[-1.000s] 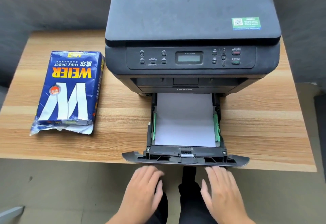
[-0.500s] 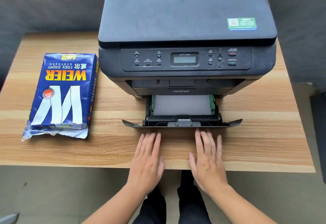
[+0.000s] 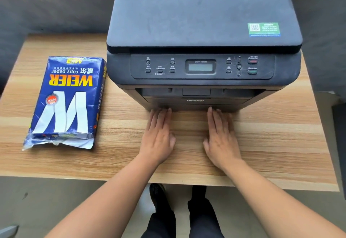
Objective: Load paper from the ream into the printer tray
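The printer tray (image 3: 194, 107) sat pushed fully into the base of the black printer (image 3: 204, 65), its front panel flush with the machine's lower face, so that none of the paper inside it showed. The printer stood toward the back of the wooden table (image 3: 271, 134), its flat scanner lid closed and carrying a green sticker (image 3: 263, 29) near the right corner. Below the lid ran the control panel (image 3: 202, 67) with a small grey display and rows of buttons.

The ream (image 3: 65, 101) lay flat on the table well to the left of the tray, just beside the printer's left side. Its blue wrapper was torn open at the near end, where crumpled flaps and a white paper edge showed. Bare table lay between the ream and the hands, and nothing stood between the hands and the tray front.

Both hands lay palm down on the table, fingers straight and close together, pointing at the printer. The left hand (image 3: 159, 134) and the right hand (image 3: 221, 136) were set apart from each other, each flat and gripping nothing, with fingertips (image 3: 162, 110) reaching the tray's front edge. Both forearms were bare. Below the table edge, dark trousers and a black shoe (image 3: 157, 196) showed above the grey floor.
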The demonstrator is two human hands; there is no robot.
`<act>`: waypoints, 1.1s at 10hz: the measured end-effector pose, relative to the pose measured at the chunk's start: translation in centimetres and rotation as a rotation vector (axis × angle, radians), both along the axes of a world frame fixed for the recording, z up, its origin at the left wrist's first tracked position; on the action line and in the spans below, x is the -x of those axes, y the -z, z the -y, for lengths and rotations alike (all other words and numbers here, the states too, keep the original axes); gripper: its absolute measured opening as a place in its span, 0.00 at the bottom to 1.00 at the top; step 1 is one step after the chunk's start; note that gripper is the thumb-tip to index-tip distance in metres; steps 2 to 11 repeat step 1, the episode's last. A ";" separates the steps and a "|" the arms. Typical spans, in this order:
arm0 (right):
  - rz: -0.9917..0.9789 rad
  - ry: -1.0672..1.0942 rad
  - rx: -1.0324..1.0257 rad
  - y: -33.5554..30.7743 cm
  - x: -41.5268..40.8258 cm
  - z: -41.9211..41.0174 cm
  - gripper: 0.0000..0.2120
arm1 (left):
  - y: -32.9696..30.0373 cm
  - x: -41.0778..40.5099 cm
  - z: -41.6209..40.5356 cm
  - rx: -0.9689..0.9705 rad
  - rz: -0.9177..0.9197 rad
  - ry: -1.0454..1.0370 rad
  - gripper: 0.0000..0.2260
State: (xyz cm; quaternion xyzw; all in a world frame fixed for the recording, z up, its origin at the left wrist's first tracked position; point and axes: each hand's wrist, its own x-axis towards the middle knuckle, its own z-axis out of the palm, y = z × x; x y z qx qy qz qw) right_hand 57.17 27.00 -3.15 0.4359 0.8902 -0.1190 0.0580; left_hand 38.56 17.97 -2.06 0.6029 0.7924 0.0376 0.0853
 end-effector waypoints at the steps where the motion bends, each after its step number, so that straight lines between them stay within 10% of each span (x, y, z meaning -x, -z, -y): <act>1: -0.248 0.160 0.236 -1.6 0.0 -0.5 0.36 | 0.5 0.0 1.2 -0.006 0.032 0.008 0.33; 11: -0.248 0.160 0.236 -1.6 0.0 -0.5 0.36 | 0.5 0.0 1.2 -0.006 0.032 0.008 0.33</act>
